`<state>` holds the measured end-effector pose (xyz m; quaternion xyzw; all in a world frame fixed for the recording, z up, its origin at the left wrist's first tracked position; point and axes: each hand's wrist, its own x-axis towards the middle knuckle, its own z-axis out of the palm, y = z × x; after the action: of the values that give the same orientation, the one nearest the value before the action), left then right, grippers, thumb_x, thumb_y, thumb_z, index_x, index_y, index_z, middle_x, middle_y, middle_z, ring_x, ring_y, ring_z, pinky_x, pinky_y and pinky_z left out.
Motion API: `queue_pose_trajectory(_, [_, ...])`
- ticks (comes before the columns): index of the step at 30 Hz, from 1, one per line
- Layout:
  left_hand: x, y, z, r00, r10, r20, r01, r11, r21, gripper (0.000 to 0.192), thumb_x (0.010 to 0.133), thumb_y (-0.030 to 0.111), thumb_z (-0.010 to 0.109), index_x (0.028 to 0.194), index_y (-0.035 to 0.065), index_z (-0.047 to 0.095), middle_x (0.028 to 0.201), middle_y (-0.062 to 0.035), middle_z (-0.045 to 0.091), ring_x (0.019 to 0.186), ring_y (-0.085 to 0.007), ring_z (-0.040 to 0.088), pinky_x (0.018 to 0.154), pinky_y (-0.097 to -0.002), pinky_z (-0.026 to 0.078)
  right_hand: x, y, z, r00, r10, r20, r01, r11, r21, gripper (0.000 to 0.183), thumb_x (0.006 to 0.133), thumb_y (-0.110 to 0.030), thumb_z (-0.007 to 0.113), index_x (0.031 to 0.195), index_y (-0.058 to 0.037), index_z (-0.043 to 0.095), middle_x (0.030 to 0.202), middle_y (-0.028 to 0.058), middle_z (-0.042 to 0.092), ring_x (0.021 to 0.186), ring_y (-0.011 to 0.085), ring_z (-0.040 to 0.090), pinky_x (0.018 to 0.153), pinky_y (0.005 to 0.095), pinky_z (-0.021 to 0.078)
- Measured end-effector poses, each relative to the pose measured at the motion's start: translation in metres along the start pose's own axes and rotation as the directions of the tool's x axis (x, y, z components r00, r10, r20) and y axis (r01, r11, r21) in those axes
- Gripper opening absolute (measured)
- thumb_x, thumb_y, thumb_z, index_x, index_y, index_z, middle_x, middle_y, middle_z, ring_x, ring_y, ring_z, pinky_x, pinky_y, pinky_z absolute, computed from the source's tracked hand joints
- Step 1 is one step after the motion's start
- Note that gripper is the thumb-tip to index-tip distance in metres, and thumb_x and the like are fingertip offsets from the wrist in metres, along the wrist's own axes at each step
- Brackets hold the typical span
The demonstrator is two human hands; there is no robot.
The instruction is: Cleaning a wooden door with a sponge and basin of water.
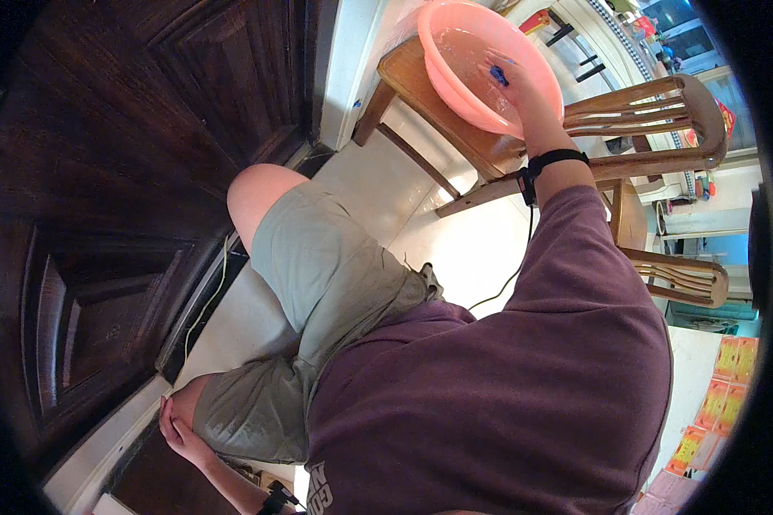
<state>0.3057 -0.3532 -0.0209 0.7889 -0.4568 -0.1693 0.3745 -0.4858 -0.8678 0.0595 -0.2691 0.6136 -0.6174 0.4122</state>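
At the top of the head view my right hand (512,80) is over the water inside a pink plastic basin (544,90). A small, dark blue, crumpled thing (498,76), perhaps a cloth, shows between its thumb and fingers. The basin stands on the seat of a wooden chair (400,67), and shallow water (467,55) covers its bottom. My left hand (179,434) rests on my bare left knee (187,402), holding nothing, its fingers partly hidden from view. Both wrists wear black straps.
A dark panelled wooden door (122,193) fills the left side. Its white frame (354,58) rises beside the chair. A black cable (505,283) hangs from my right wrist. A thin pale cord (218,290) lies along the threshold. Another wooden chair (683,277) stands at the right.
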Motion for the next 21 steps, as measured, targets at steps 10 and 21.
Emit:
queue_pose_trajectory(10, [-0.005,-0.014,-0.004,1.0,0.006,0.007,-0.005,0.996,-0.089,0.038,0.107,0.017,0.045,0.132,-0.0042,0.066,0.146,-0.0207,0.06,0.135,-0.0328,0.056,0.118,-0.0433,0.04,0.013,-0.01,-0.025,0.997,-0.024,-0.071,0.023,1.0,-0.016,0.037,0.098,-0.04,0.072,0.077,-0.0157,0.053,0.063,-0.003,0.044,0.05,0.0125,0.042,0.045,0.0273,0.0314])
queue_pose_trajectory(21, [-0.008,-0.01,-0.004,1.0,-0.007,0.008,0.007,0.997,-0.083,0.038,0.107,0.015,0.045,0.131,-0.0061,0.065,0.146,-0.0205,0.06,0.137,-0.0315,0.055,0.118,-0.0417,0.04,0.008,-0.009,-0.014,0.943,-0.206,-0.262,0.186,0.977,-0.101,0.036,0.102,-0.041,0.063,0.084,-0.0109,0.057,0.062,0.0004,0.047,0.046,0.0166,0.042,0.043,0.0329,0.0336])
